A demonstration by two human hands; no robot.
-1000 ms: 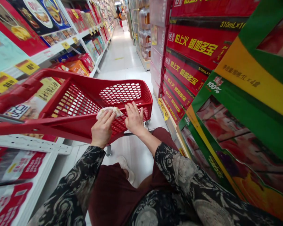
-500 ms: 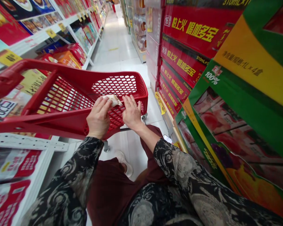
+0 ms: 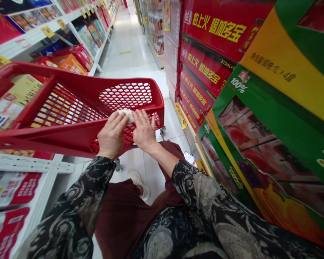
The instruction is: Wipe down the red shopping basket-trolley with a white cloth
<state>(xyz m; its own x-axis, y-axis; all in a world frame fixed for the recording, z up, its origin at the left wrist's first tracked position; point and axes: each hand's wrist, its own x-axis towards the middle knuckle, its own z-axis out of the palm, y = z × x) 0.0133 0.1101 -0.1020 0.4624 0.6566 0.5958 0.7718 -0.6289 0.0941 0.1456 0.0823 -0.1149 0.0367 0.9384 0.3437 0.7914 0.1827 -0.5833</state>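
Observation:
A crumpled white cloth (image 3: 128,113) lies over the near rim of a red shopping cart (image 3: 56,127). My left hand (image 3: 112,133) presses down on the cloth's left end, its fingers together and curled over the rim. Right beside it, my right hand (image 3: 144,130) bears on the other end of the cloth, with its fingers bent over the same rim and the outermost one slightly apart. Both thumbs are hidden. The cart's basket has perforated walls.
Shelves (image 3: 29,34) of packaged goods line the left side, close to the cart. Stacked red drink cartons (image 3: 213,32) and green juice cartons (image 3: 259,126) crowd the right. A phone (image 3: 190,159) lies low beside them. The white-floored aisle (image 3: 124,46) runs ahead.
My right hand has slid left, closer to my left hand, and now covers the right end of the cloth. The whole view has shifted slightly, with the cart appearing farther left.

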